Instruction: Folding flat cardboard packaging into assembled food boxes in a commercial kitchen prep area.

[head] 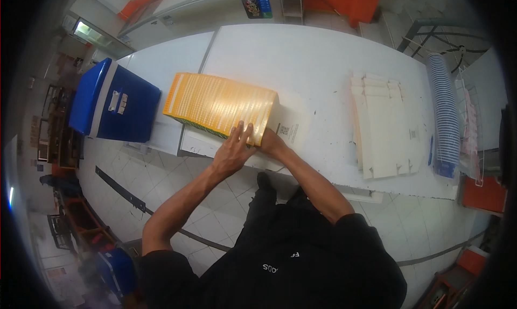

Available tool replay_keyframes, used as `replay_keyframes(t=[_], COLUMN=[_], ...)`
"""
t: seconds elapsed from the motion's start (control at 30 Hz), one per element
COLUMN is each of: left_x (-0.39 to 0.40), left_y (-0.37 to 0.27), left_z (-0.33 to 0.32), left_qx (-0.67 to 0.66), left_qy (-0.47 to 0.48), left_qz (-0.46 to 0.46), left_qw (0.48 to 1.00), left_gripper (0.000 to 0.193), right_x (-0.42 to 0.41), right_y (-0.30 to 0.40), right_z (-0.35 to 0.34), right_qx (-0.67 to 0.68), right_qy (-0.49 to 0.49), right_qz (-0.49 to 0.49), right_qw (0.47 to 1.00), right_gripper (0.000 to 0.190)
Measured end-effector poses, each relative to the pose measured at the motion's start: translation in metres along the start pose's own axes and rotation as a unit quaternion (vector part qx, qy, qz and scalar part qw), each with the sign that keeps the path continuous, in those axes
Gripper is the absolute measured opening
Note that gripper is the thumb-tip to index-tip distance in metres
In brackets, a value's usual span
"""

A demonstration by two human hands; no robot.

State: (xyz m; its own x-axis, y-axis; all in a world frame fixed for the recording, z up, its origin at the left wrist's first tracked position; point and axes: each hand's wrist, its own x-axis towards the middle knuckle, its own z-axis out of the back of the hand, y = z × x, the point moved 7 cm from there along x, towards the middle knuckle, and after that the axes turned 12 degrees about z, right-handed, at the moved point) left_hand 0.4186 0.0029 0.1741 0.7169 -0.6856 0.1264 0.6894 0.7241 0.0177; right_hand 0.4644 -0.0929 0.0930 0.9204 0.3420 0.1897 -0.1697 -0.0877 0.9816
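A long row of yellow printed paperboard pieces (218, 101), packed closely together with green showing along the lower side, lies on the white table (323, 62). My left hand (233, 149) grips its near right part, fingers spread over the top edge; the thumb is hidden. At the right end of the row is my right hand (271, 144), its fingers out of sight behind the end piece. Under and beside that end lies a flat cream sheet (297, 123) bearing a printed code and writing.
Left of the row stands a blue cooler box (133, 101) with a white band. Flat cream cartons (385, 127) are piled on the right. Beyond them lie a long sleeve of nested blue-striped cups (444, 115), a blue pen (431, 150) and a white wire rack (476, 139).
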Motion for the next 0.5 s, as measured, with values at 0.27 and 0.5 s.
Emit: replay_keyframes(t=[0.27, 0.5], left_x=[-0.011, 0.023], left_y=[0.043, 0.009], left_z=[-0.01, -0.003], left_qx=[-0.349, -0.115], left_qy=[0.045, -0.091], left_qz=[0.16, 0.194], left_qw=[0.922, 0.97], left_gripper=[0.036, 0.082], right_x=[-0.021, 0.022], right_y=[-0.004, 0.05], right_z=[0.035, 0.035], right_qx=[-0.163, -0.279], right_qy=[0.115, -0.071], right_qz=[0.112, 0.253], right_qw=[0.973, 0.923], right_gripper=[0.045, 0.038])
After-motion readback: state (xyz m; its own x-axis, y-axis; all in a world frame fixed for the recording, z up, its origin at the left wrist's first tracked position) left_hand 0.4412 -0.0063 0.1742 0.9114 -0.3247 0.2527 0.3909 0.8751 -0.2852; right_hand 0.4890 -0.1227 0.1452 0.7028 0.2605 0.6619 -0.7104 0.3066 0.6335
